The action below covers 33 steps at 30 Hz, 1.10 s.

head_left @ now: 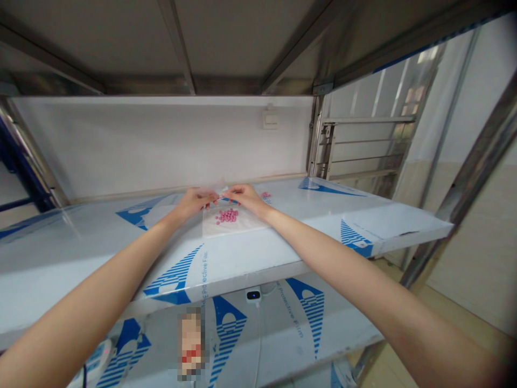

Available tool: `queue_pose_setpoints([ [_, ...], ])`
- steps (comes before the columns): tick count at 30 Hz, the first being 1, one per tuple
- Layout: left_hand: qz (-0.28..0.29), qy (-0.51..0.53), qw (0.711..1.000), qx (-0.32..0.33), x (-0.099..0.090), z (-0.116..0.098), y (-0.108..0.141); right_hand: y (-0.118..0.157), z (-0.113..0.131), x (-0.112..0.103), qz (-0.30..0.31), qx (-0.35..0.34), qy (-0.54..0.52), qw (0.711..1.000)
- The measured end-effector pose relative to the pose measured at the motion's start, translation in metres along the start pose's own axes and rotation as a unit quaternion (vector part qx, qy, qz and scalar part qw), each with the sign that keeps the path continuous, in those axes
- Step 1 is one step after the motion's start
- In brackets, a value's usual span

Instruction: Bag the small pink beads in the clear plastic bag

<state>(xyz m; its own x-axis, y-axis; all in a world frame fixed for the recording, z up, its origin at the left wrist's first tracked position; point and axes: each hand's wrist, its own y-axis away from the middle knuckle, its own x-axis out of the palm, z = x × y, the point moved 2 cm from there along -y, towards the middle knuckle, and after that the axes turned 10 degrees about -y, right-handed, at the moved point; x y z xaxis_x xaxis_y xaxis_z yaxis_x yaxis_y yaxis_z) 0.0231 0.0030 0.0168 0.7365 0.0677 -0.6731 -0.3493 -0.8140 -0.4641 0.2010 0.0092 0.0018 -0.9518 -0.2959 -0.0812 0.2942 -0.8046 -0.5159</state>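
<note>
My left hand (198, 200) and my right hand (244, 195) meet over the middle of the upper shelf, fingers pinched close together. Between the fingertips is a small piece of clear plastic, seemingly part of a thin clear bag, though its outline is hard to make out. Just in front of both hands, a loose heap of small pink pellets (227, 216) rests on a whitish, thin sheet (214, 228). A smaller group of pink pellets (265, 195) is partly visible beyond my right wrist.
The metal shelf (250, 253) wears film with blue prints. Another shelf deck hangs low overhead (226, 48). Below are a lower shelf (278, 334), a small white device (253, 295) with a cable, and a blurred-out item (191, 345). A white wall (161, 145) stands behind.
</note>
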Motion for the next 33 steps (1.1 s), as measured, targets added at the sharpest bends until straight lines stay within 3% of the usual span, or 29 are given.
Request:
queue_pose_setpoints([
  [9, 0.026, -0.009, 1.0, 0.004, 0.003, -0.009, 0.005, -0.004, -0.007, -0.004, 0.001, -0.003, 0.004, 1.0],
  [22, 0.052, -0.053, 0.997, 0.027, 0.0, -0.006, -0.003, -0.003, -0.005, -0.001, 0.02, -0.011, 0.034, 0.999],
  [26, 0.056, -0.016, 0.998, 0.006, 0.004, 0.002, -0.002, -0.002, -0.007, -0.003, 0.02, -0.009, 0.038, 0.999],
  [30, -0.005, 0.018, 0.999, -0.041, 0.005, 0.013, -0.004, -0.005, -0.012, -0.005, 0.033, -0.009, 0.063, 0.997],
  [33, -0.084, 0.005, 0.995, -0.048, -0.007, 0.023, -0.01, -0.007, -0.017, -0.009, 0.007, -0.008, 0.155, 0.988],
])
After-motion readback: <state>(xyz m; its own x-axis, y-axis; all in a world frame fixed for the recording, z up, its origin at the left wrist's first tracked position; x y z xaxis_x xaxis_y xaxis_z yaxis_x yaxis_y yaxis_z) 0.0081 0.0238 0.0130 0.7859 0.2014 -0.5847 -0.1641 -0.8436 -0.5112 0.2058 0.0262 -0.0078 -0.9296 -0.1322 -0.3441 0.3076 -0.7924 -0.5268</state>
